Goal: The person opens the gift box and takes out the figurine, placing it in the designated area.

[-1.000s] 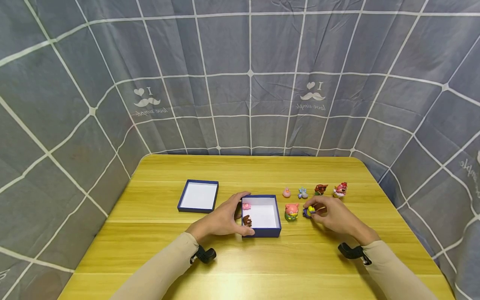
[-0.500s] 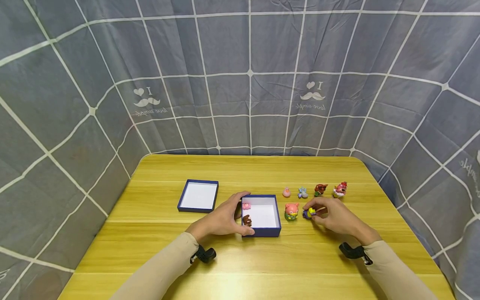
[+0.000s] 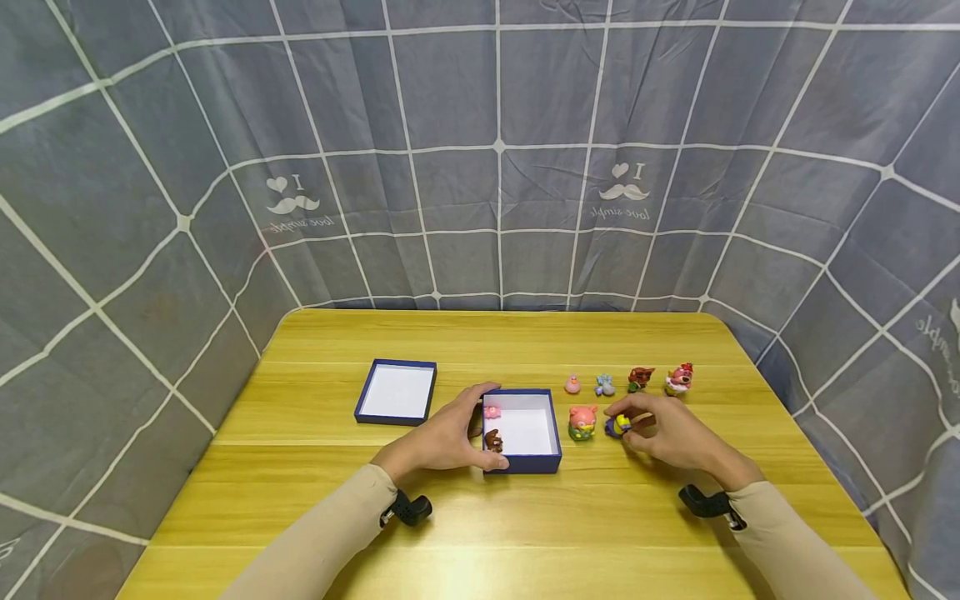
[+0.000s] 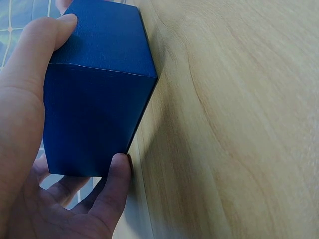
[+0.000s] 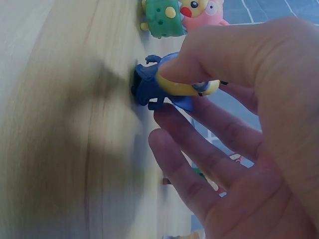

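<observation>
My left hand [image 3: 442,435] grips the left end of a blue box [image 3: 528,464] with a white inside. In the left wrist view the thumb lies on one wall of the box [image 4: 99,119] and the fingers reach round the opposite side. A small pink figurine [image 3: 492,412] and a brown figurine [image 3: 493,442] are inside, along its left wall. To the right of the box, my right hand [image 3: 678,429] pinches a blue-and-yellow toy figurine [image 5: 149,82] between thumb and fingers. It stands at the tabletop; its far side is partly hidden by the hand.
A pink-and-green figurine [image 3: 582,423] stands between the box and my right hand. Behind are a pink duck figurine [image 3: 573,384], a grey-blue figurine [image 3: 605,385], a dark red figurine [image 3: 641,379] and a red-and-white one [image 3: 679,379]. The box lid [image 3: 397,392] lies at the left.
The blue-and-yellow figurine has turned slightly in my right hand's fingers. My left hand and the box stay where they were.
</observation>
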The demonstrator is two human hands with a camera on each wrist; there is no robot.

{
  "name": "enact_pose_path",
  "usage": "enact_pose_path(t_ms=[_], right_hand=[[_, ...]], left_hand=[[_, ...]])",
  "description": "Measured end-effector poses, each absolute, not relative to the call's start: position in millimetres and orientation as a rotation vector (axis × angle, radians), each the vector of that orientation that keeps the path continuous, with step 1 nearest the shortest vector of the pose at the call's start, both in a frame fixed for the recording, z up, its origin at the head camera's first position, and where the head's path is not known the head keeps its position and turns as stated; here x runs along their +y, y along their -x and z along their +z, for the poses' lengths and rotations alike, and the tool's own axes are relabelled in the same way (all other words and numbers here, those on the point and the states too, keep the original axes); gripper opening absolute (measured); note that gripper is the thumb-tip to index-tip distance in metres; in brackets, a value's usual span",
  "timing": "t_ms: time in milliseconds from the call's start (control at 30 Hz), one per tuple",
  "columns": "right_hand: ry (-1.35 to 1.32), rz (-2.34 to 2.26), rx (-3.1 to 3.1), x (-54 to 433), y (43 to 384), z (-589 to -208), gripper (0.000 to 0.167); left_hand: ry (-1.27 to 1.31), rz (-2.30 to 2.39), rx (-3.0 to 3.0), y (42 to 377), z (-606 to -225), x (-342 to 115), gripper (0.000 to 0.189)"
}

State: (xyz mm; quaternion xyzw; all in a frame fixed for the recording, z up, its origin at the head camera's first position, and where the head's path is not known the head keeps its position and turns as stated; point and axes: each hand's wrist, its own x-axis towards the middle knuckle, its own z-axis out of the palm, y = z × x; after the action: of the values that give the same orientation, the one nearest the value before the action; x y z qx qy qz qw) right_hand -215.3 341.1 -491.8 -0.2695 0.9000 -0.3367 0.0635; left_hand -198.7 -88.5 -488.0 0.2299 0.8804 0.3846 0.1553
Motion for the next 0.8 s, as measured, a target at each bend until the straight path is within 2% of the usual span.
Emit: enact_pose_path(t_ms=[367,800], right_hand=[[0.859,-0.972,2.806,339,210,-482,0.046],[1.063,-0.924,2.951,324,208,-460,0.048]], left_hand=[[-0.67,1.106,2.52,199,-489,-88,0.128],[-0.688,1.123,2.526,200,-492,-88,0.129]])
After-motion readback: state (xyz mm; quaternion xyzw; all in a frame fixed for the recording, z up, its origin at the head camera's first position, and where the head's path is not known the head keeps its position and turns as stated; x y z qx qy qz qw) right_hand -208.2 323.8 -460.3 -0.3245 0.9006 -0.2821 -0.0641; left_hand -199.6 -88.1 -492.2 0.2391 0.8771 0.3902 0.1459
